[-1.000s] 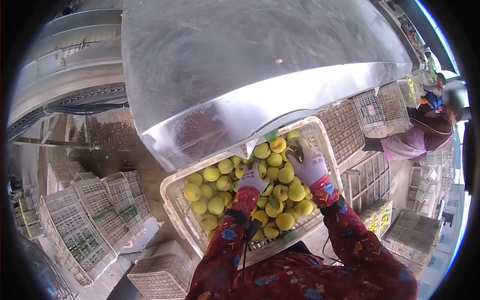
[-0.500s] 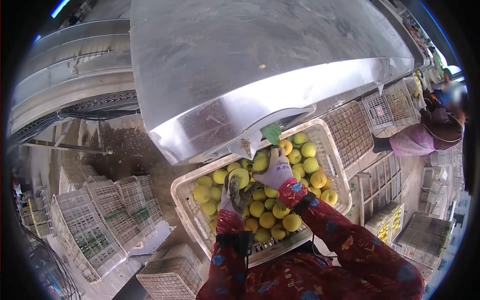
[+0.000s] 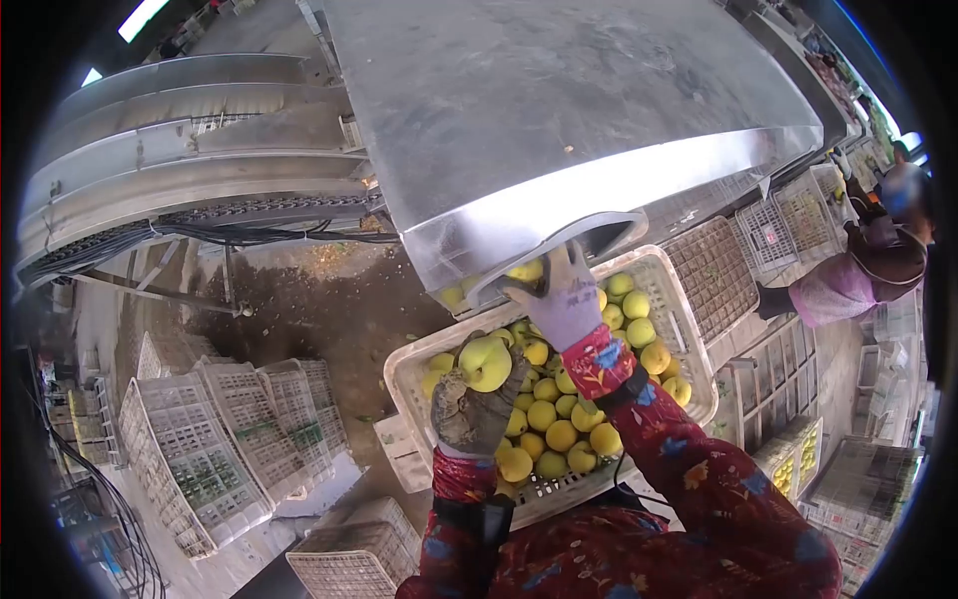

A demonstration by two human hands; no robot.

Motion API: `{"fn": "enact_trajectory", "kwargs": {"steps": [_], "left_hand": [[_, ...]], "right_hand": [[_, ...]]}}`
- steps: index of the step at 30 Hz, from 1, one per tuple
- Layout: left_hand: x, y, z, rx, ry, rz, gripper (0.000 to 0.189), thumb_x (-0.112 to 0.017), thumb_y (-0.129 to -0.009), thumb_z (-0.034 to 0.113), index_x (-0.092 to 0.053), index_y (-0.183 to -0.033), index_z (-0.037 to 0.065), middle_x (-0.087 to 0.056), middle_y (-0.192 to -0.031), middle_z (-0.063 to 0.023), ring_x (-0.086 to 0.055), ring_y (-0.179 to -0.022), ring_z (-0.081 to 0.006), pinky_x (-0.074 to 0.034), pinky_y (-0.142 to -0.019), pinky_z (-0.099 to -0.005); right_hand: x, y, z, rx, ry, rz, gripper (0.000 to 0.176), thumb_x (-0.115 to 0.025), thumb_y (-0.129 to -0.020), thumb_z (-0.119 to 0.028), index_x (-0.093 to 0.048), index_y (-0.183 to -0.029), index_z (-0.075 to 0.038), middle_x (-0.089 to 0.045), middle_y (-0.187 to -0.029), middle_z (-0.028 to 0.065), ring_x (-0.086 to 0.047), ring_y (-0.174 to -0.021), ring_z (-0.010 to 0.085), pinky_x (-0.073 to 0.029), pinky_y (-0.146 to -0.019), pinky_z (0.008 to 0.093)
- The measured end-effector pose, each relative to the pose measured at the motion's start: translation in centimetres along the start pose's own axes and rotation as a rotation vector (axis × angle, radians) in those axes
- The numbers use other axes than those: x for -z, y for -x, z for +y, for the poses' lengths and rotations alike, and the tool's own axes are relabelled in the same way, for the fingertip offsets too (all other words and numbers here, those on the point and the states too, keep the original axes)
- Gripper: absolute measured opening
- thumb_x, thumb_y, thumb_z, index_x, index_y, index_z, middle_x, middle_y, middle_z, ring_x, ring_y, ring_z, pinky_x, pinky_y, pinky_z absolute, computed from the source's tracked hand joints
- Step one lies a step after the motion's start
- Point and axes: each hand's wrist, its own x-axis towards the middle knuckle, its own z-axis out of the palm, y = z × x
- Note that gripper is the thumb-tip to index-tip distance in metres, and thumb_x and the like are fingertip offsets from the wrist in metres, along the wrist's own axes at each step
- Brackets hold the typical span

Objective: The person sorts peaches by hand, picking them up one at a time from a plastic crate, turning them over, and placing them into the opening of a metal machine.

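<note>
My left hand (image 3: 467, 414), in a dirt-stained glove, is closed around a large yellow-green peach (image 3: 485, 363) above the left part of a pale plastic crate (image 3: 694, 324). Several more yellow peaches (image 3: 561, 434) fill that crate. My right hand (image 3: 567, 304), in a light glove with writing on its back, reaches to the curved opening (image 3: 611, 238) at the edge of a metal table (image 3: 589, 90). Thumb and fingers grip another peach (image 3: 524, 271) there, partly hidden by the hand and the metal lip.
Stacked plastic crates (image 3: 190, 459) stand on the floor at left, with another crate (image 3: 357, 555) at lower left. Metal rails and cables (image 3: 249, 230) run along the left. At right are more crates (image 3: 709, 268) and a person (image 3: 848, 265) in a pink apron.
My right hand has moved up from the crate to the metal opening with its peach. My left hand has turned and lifted its peach. The view has shifted, and the leaf by the opening is out of sight.
</note>
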Motion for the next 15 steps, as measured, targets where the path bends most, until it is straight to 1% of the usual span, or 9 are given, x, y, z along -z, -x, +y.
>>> {"fn": "enact_trajectory", "kwargs": {"steps": [2,3,5,6,7,9,10,13,15], "left_hand": [[-0.1,0.1,0.2,-0.067,-0.089,0.02,0.065,-0.07,-0.084,0.017,-0.044,-0.14,-0.002,-0.052,-0.136,-0.0199,-0.048,-0.131,-0.0401,-0.038,-0.113,-0.057],[0.4,-0.1,0.5,-0.071,-0.133,-0.014,0.063,-0.07,-0.082,0.01,-0.045,-0.139,0.001,-0.053,-0.135,-0.0201,-0.047,-0.131,-0.0438,-0.034,-0.115,-0.0595],[0.3,-0.3,0.5,-0.094,-0.178,-0.024,0.065,-0.068,-0.082,0.009,-0.044,-0.141,0.004,-0.053,-0.134,-0.0198,-0.047,-0.131,-0.0444,-0.039,-0.112,-0.0586],[0.1,-0.4,0.4,-0.101,-0.202,-0.03,0.065,-0.068,-0.082,0.008,-0.043,-0.142,0.005,-0.053,-0.134,-0.0196,-0.047,-0.131,-0.0446,-0.041,-0.11,-0.0581],[-0.4,-0.5,0.3,-0.077,-0.254,0.001,0.067,-0.067,-0.082,0.007,-0.042,-0.144,0.006,-0.053,-0.133,-0.019,-0.048,-0.13,-0.0429,-0.044,-0.108,-0.0558],[-2.1,-0.4,-0.4,-0.026,-0.361,0.065,0.07,-0.066,-0.082,0.005,-0.039,-0.146,0.007,-0.053,-0.133,-0.0176,-0.051,-0.128,-0.0395,-0.05,-0.103,-0.051],[-2.7,-0.8,-1.2,-0.067,-0.48,0.079,0.072,-0.067,-0.085,0.007,-0.034,-0.149,0.007,-0.054,-0.132,-0.0157,-0.056,-0.121,-0.0324,-0.056,-0.095,-0.0422],[-1.7,-2.5,-2.2,-0.077,-0.604,0.042,0.068,-0.067,-0.092,0.015,-0.033,-0.15,0.007,-0.053,-0.133,-0.0136,-0.057,-0.118,-0.0271,-0.055,-0.092,-0.0386],[-2.5,-2.1,-1.8,-0.044,-0.46,0.069,0.064,-0.064,-0.091,0.004,-0.035,-0.149,0.006,-0.054,-0.131,-0.0122,-0.057,-0.116,-0.0231,-0.052,-0.097,-0.0353]], "right_hand": [[-3.0,-2.1,1.7,0.065,0.123,-0.031,0.064,-0.088,-0.068,-0.021,-0.051,-0.116,0.001,-0.057,-0.109,0.0169,-0.063,-0.097,0.0336,-0.054,-0.078,0.0424],[-1.8,-2.0,1.0,0.009,-0.069,-0.042,0.062,-0.087,-0.069,-0.018,-0.052,-0.116,0.002,-0.057,-0.111,0.017,-0.063,-0.097,0.0329,-0.054,-0.079,0.042],[3.7,-0.7,-0.9,-0.11,-0.447,-0.064,0.06,-0.085,-0.07,-0.012,-0.052,-0.118,0.003,-0.057,-0.113,0.0171,-0.063,-0.097,0.0313,-0.054,-0.079,0.0411],[5.4,0.9,-1.6,0.046,-0.413,-0.03,0.06,-0.081,-0.07,-0.004,-0.051,-0.122,0.003,-0.057,-0.116,0.0171,-0.063,-0.095,0.0282,-0.054,-0.08,0.0391],[6.0,2.5,-1.6,0.143,-0.41,-0.149,0.064,-0.08,-0.073,-0.011,-0.05,-0.128,0.001,-0.057,-0.119,0.0175,-0.06,-0.099,0.0309,-0.051,-0.085,0.0437],[5.5,5.3,-2.8,0.244,-0.189,-0.189,0.064,-0.079,-0.074,-0.019,-0.051,-0.128,-0.001,-0.056,-0.119,0.0177,-0.057,-0.103,0.034,-0.046,-0.089,0.0469],[5.0,6.0,-3.0,0.288,-0.079,-0.204,0.064,-0.078,-0.074,-0.023,-0.051,-0.128,-0.002,-0.056,-0.119,0.0179,-0.055,-0.105,0.0356,-0.044,-0.091,0.0485],[3.9,6.1,-2.0,0.156,-0.09,-0.142,0.067,-0.077,-0.074,-0.034,-0.052,-0.129,-0.003,-0.056,-0.118,0.0181,-0.051,-0.108,0.0396,-0.039,-0.094,0.051],[3.7,4.4,-1.2,0.163,0.026,-0.111,0.068,-0.077,-0.073,-0.034,-0.052,-0.127,-0.002,-0.056,-0.118,0.0176,-0.052,-0.107,0.0387,-0.04,-0.093,0.0511]]}}
